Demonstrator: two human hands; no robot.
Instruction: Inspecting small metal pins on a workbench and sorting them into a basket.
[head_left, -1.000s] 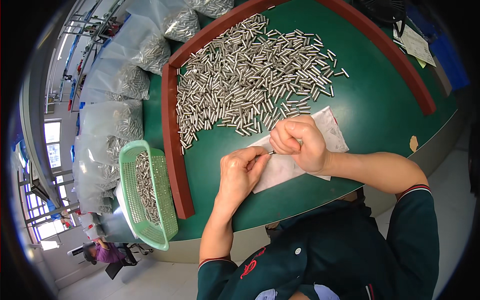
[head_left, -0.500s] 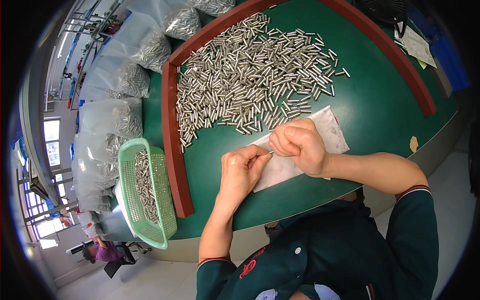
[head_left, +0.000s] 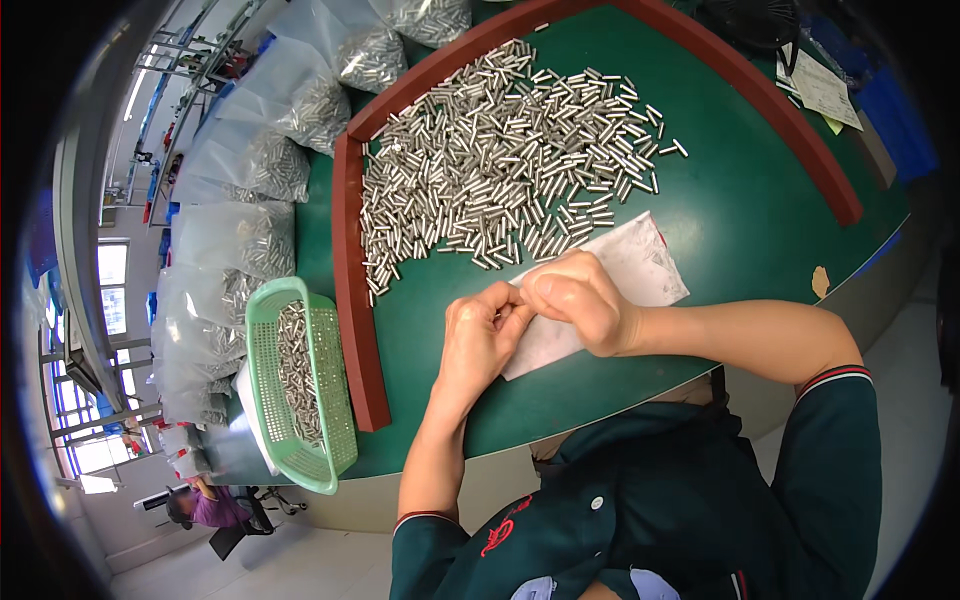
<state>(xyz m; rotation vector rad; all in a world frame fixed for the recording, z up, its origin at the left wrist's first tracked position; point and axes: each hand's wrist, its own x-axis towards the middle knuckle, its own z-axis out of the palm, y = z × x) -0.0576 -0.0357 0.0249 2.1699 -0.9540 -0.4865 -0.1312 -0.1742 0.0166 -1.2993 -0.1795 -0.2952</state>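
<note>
A wide heap of short silvery metal pins (head_left: 500,150) lies on the green table. On the near side of it, a creased white cloth (head_left: 640,262) is spread out. Over the cloth's left end, my left hand (head_left: 480,338) pinches with thumb and forefinger. My right hand (head_left: 588,305) is closed, and its fingers meet the left fingertips. Whatever small thing they hold between them is hidden by the fingers.
Dark red rails (head_left: 362,330) border the heap at left and back. A green plastic basket (head_left: 335,400) with more pins stands left of the rail. Several clear bags of pins (head_left: 268,235) line the left side. Papers (head_left: 825,92) lie far right; a person (head_left: 215,507) sits in the background.
My right hand has shifted left and turned, now tight against my left fingertips. The small glint of metal seen between them earlier is covered. The view has shifted slightly.
</note>
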